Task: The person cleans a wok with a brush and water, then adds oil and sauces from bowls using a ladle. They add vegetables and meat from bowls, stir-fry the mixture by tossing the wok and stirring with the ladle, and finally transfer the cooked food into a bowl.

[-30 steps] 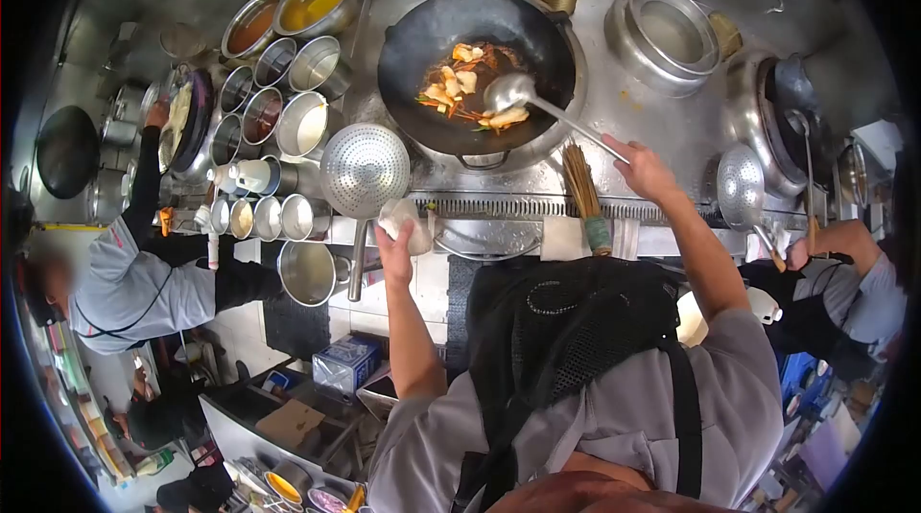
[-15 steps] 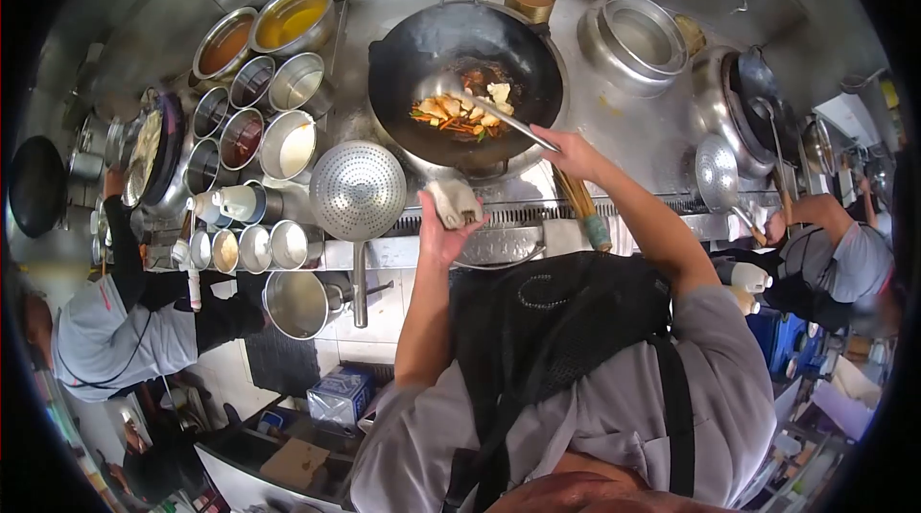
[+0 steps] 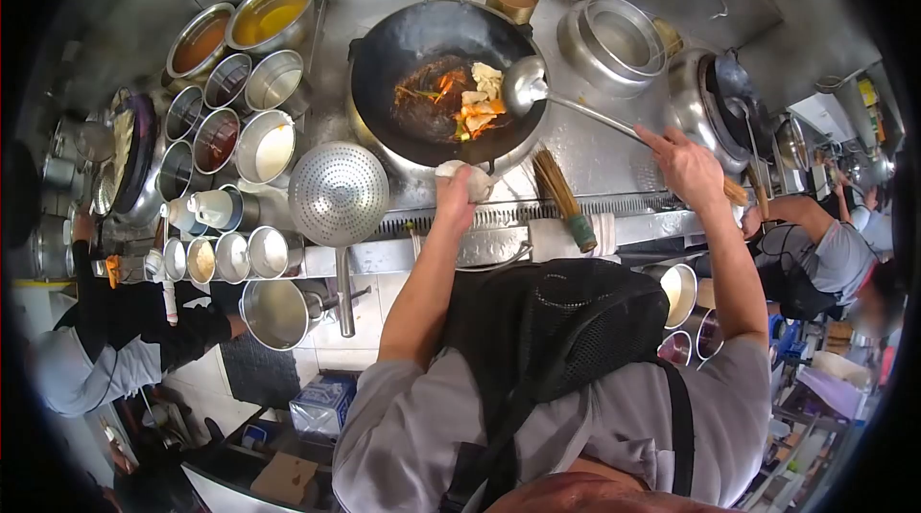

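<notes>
A black wok (image 3: 393, 48) sits on the steel stove, with orange and pale pieces of food (image 3: 482, 110) gathered in its right half and a brown sauce on its base. My right hand (image 3: 689, 171) is closed around the handle end of a long metal ladle (image 3: 595, 114). The ladle's bowl is at the wok's right side, beside the food. At the wok's near rim, my left hand (image 3: 457, 204) grips a folded whitish cloth (image 3: 470, 179) against the near handle, which the cloth mostly hides.
A perforated skimmer (image 3: 338, 192) and several metal containers (image 3: 269, 147) stand to the left. A bamboo brush (image 3: 561, 197) lies right of my left hand. Steel pots (image 3: 614, 43) sit at the back right. Other people (image 3: 106, 364) work on both sides.
My right hand has swung right, bringing the ladle from the food to the wok's right side. The left hand has brought the cloth to the wok's near rim. Food has shifted right.
</notes>
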The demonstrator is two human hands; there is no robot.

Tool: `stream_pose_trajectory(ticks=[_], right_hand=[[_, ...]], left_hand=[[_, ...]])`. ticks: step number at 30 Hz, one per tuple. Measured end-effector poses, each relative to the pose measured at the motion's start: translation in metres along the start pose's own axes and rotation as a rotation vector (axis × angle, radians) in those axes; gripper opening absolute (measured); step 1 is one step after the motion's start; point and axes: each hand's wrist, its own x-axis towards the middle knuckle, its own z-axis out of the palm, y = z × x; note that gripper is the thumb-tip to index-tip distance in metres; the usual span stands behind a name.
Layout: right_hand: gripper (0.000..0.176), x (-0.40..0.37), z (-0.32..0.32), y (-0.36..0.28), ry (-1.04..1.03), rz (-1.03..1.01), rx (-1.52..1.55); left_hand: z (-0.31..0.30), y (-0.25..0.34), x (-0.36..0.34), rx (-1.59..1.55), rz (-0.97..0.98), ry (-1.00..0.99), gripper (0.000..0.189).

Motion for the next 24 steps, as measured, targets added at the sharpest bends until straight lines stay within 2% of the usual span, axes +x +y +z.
stream_pose_trajectory(ticks=[4, 6, 8, 12, 16, 19, 23, 24], right_hand=[[0.058, 0.029, 0.039, -0.006, -0.097, 0.023, -0.112], [0.062, 0.055, 0.090, -0.013, -0.093, 0.034, 0.032], [0.060, 0.081, 0.123, -0.037, -0.106, 0.048, 0.148], [0.058, 0.113, 0.179, -0.093, 0.027, -0.053, 0.552], [0.055, 0.104, 0.182, -0.109, 0.006, -0.195, 0.715], [0.054, 0.071, 0.139, -0.084, -0.121, -0.145, 0.629], [0.053, 0.054, 0.149, -0.036, -0.157, -0.136, 0.649], [0.052, 0.055, 0.158, -0.034, -0.086, -0.128, 0.757]], left_hand=[[0.004, 0.003, -0.005, -0.032, -0.001, 0.011, 0.032], [0.008, 0.006, -0.007, -0.033, 0.012, 0.012, 0.033], [0.009, 0.006, -0.008, -0.017, 0.028, 0.022, 0.033], [-0.002, 0.003, 0.000, 0.006, 0.012, -0.029, 0.034], [-0.007, 0.008, 0.001, 0.062, -0.076, -0.038, 0.033], [-0.010, 0.008, 0.001, 0.097, -0.043, -0.015, 0.027], [-0.010, 0.012, 0.001, 0.103, -0.099, -0.039, 0.034], [-0.010, 0.012, 0.001, 0.105, -0.094, -0.032, 0.035]])
